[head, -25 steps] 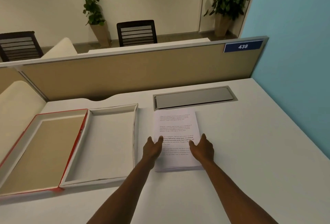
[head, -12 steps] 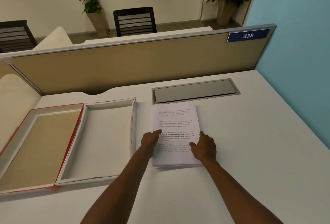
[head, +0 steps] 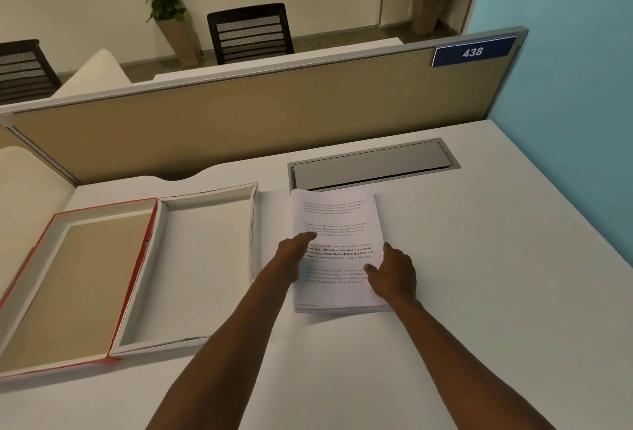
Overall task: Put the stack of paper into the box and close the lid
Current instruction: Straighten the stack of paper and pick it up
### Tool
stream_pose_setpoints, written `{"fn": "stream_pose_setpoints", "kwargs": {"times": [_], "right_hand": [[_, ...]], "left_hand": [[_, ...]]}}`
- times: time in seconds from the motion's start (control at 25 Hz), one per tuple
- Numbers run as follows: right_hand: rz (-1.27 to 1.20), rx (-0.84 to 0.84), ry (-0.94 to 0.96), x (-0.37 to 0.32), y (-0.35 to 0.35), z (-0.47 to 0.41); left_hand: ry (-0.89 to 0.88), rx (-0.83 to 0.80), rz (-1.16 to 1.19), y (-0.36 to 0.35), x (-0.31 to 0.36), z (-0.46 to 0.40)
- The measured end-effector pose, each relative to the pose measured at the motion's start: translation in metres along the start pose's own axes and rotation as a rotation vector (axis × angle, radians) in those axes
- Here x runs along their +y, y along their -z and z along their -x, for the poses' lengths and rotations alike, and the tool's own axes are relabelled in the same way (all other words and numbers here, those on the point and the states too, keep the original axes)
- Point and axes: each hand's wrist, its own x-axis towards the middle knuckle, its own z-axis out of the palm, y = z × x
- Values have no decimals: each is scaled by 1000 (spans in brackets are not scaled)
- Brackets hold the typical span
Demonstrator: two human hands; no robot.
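A stack of printed paper lies on the white desk, just right of the open box. My left hand holds the stack's left edge with the thumb on top of the page. My right hand holds the right edge the same way, fingers tucked at the side. The box's white tray stands empty right next to the stack. Its red-edged lid lies folded open flat to the left, brown inside up.
A grey metal cable hatch is set into the desk just behind the stack. A tan partition bounds the desk at the back and a blue wall stands at the right. Chairs and potted plants stand beyond the partition.
Both hands have slid from the top of the stack out to its left and right edges and taken hold there. The camera has tilted down a little.
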Motion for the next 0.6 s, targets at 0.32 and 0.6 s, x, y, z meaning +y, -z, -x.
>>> {"fn": "stream_pose_setpoints", "kwargs": {"times": [0.32, 0.6], "right_hand": [[-41, 4, -5, 2, -1, 0], [-109, -26, -15, 8, 2, -6]], "left_hand": [[-22, -165, -30, 4, 26, -7], [-254, 178, -74, -22, 15, -1]]}}
